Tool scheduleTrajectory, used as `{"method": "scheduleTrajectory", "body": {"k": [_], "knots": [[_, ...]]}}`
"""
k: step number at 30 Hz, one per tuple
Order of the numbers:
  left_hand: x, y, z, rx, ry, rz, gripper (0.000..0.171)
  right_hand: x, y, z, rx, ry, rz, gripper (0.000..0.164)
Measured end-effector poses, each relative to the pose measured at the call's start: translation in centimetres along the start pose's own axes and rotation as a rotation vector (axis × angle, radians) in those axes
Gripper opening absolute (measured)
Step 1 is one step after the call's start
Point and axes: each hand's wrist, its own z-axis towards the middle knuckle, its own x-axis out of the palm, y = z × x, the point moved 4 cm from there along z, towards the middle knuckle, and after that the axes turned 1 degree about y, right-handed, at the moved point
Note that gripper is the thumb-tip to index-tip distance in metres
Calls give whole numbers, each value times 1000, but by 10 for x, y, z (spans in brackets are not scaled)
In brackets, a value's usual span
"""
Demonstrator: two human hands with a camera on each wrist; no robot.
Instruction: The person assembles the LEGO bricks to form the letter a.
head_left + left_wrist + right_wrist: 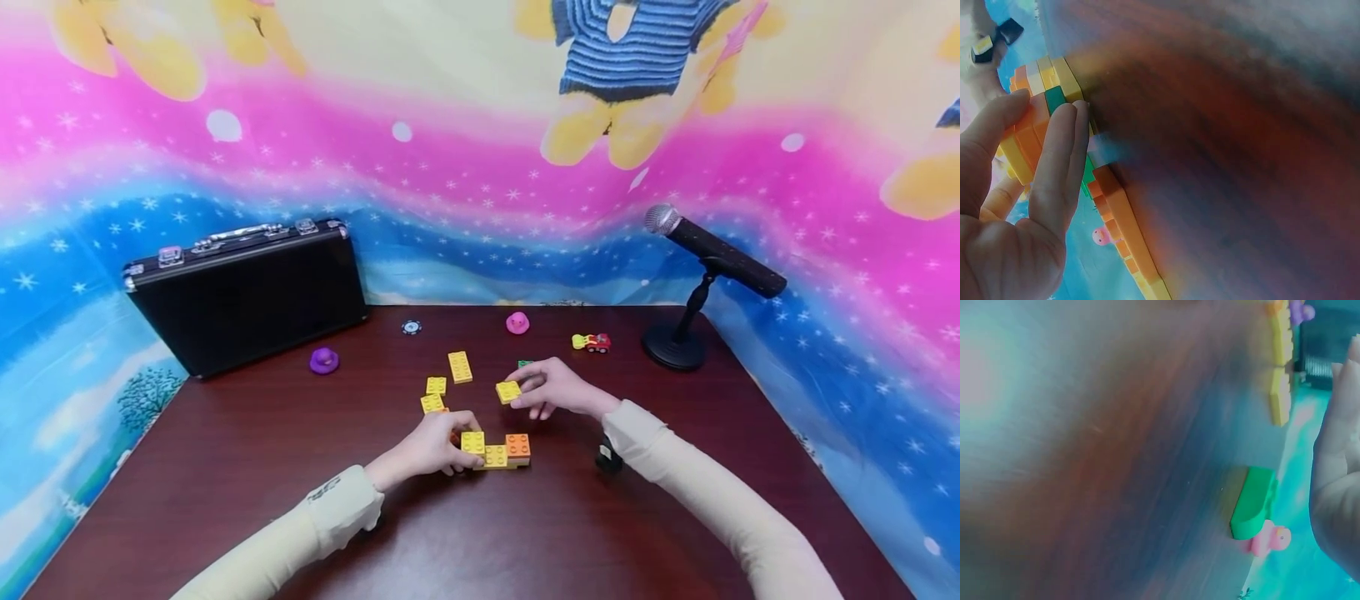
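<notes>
Near the table's middle, my left hand (429, 443) grips the left end of a small built block of toy bricks (495, 456). A yellow brick (472, 442) tops its left end and an orange brick (517, 445) its right. Orange and green layers show between thumb and fingers in the left wrist view. Farther back and to the right, my right hand (561, 389) pinches a yellow square brick (507, 392) above the table. Behind that hand lies a mostly hidden green brick (525, 363), plainer as a curved-end green brick (1252, 503) in the right wrist view.
Loose yellow bricks (460, 367) lie beyond my left hand. Farther back are a purple duck (324, 361), a poker chip (411, 327), a pink duck (517, 323) and a small toy car (597, 342). A black case (247, 300) stands left, a microphone on a stand (678, 346) right.
</notes>
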Motion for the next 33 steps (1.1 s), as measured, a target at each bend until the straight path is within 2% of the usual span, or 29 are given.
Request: {"method": "scheduleTrajectory", "body": {"k": [3,7,10,14,18,28,33], "knots": [[0,-1,0,4,0,3,28,2,2,-19,-9,-35,2,46],[0,0,-1,18,-7,5,28,16,9,-44,-46,-34,-28,39],[-1,0,-1,33,-12,11,28,25,6,-54,-72,-35,-25,36],[-1,-1,-1,40,-11,21,28,30,-11,-55,-73,-59,-9,37],[0,-1,0,41,-11,21,28,34,-16,-56,-83,-77,-27,36],[1,-2,-2,21,-5,4,28,41,-14,-58,-116,-84,-96,33],[-1,-2,-1,21,-8,0,27,44,2,-64,-122,-82,-104,33]]}}
